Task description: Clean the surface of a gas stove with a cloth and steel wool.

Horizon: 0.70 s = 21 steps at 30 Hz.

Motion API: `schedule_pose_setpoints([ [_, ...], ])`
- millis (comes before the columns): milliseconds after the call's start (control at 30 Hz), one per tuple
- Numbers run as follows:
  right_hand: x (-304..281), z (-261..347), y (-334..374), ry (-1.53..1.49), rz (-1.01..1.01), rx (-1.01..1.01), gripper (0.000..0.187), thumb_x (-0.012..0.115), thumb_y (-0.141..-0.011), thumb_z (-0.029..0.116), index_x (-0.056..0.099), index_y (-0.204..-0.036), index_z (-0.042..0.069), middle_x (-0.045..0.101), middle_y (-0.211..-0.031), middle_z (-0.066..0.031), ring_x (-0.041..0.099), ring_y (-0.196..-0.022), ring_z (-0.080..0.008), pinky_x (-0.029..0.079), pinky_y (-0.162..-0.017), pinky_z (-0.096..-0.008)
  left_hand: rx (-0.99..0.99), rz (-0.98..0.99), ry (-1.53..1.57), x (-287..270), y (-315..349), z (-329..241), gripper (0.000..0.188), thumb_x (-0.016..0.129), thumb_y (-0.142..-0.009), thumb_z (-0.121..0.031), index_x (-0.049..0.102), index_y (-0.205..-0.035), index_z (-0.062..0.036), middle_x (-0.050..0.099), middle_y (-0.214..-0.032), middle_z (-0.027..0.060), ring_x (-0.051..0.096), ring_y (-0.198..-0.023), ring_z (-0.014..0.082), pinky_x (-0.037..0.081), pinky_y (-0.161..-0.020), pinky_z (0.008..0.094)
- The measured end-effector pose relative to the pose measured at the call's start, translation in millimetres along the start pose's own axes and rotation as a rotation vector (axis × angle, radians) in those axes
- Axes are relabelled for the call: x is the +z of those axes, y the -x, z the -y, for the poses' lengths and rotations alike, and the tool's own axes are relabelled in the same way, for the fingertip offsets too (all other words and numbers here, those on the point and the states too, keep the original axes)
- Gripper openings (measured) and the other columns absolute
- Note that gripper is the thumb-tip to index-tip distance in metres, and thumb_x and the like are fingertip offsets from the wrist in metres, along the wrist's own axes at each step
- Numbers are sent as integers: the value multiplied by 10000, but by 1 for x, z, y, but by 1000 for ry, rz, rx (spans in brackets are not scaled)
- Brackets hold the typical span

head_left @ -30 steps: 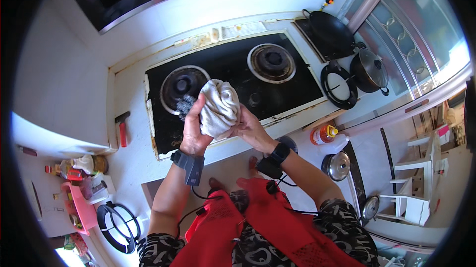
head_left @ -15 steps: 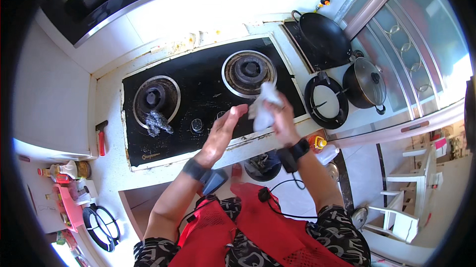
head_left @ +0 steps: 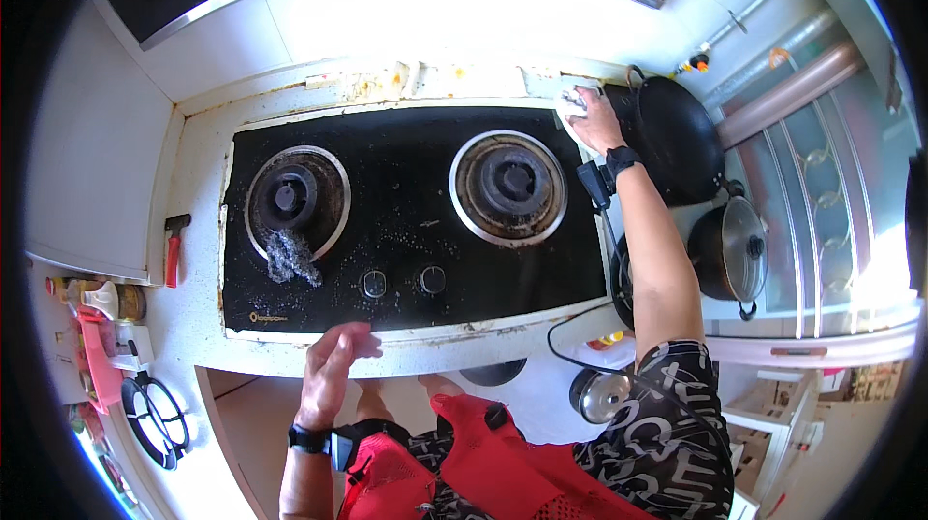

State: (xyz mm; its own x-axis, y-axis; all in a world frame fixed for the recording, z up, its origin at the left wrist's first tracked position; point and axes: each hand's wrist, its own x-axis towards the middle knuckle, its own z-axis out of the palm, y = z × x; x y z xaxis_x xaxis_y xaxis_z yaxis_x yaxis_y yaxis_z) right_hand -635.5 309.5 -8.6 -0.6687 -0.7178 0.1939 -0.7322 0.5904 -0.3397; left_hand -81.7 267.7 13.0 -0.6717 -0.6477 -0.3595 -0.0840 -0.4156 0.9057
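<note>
At the far right corner of the black two-burner gas stove [head_left: 387,153], my right hand [head_left: 601,126] presses a white cloth [head_left: 572,106] onto the pale counter rim. The cloth is bunched, and part of it lies hidden under my fingers. My left hand [head_left: 329,365] hovers by the counter's front edge, fingers stretched out and holding nothing. Beside the left burner [head_left: 295,199] rests a crumpled steel wool scourer [head_left: 291,257]. The right burner [head_left: 509,188] has a brown-stained ring. Pale specks and wet drops dot the glass around the two knobs [head_left: 432,278].
A black wok [head_left: 674,138] and a lidded pot [head_left: 730,254] stand to the right, close to my right forearm. On the left counter lies a red-handled scraper [head_left: 173,249], with a black pan support [head_left: 155,420] nearer me. A dark cable runs off my right wrist.
My right hand has carried the cloth from above the stove's front to its far right corner. My left hand has drawn back toward me. The view has shifted too.
</note>
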Motion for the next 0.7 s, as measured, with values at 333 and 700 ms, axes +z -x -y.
schedule_pose_setpoints([
  [333,83,50,-40,265,481,-388,542,590,-891,194,431,-1407,225,324,-1492,-124,344,-1348,-344,305,-1124,-435,-78,-7,38,7,-10,2,458,690,-857,-337,611,-1117,31,672,-961,154,657,-879,258,514,-844,388],
  [700,65,-51,10,199,304,-207,518,604,-855,111,468,-1355,118,396,-1425,-193,415,-1289,-380,364,-1075,-431,-65,126,24,6,-37,1,445,704,-852,-312,600,-1117,29,664,-961,145,646,-891,242,505,-853,378],
])
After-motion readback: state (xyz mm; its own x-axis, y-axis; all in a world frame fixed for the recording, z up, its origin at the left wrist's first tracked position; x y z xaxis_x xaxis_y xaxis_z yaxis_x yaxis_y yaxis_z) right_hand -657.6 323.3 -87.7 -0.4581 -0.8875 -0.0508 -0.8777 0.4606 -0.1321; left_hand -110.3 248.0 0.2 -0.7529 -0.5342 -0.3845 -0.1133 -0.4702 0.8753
